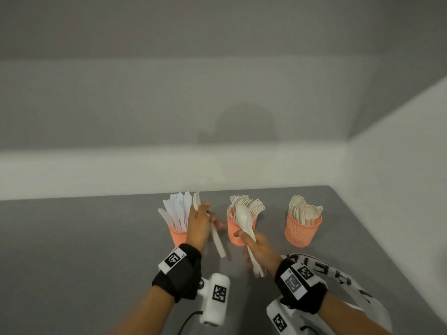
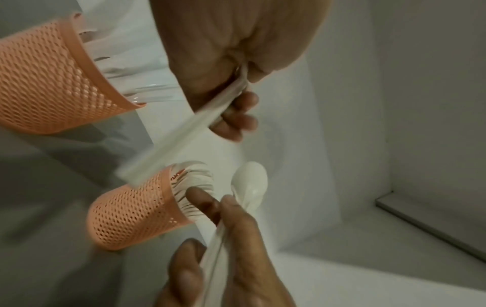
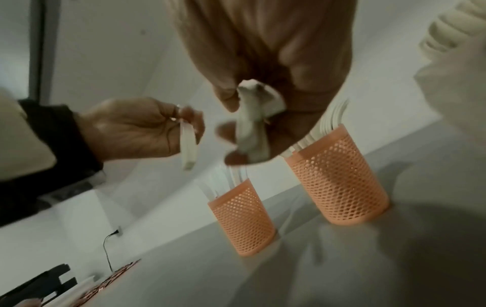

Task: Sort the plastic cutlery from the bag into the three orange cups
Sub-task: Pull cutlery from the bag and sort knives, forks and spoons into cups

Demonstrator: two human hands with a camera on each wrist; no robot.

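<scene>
Grey desk (image 1: 72, 238) fills the lower half of my head view, matte and evenly lit. Pale wall (image 1: 169, 93) behind it takes the upper half; a soft rounded shadow (image 1: 244, 126) sits at its centre. A second white wall (image 1: 399, 165) closes the right side, meeting the back one in a corner. A thin black cable (image 3: 106, 249) hangs at lower left of my right-wrist view.
</scene>
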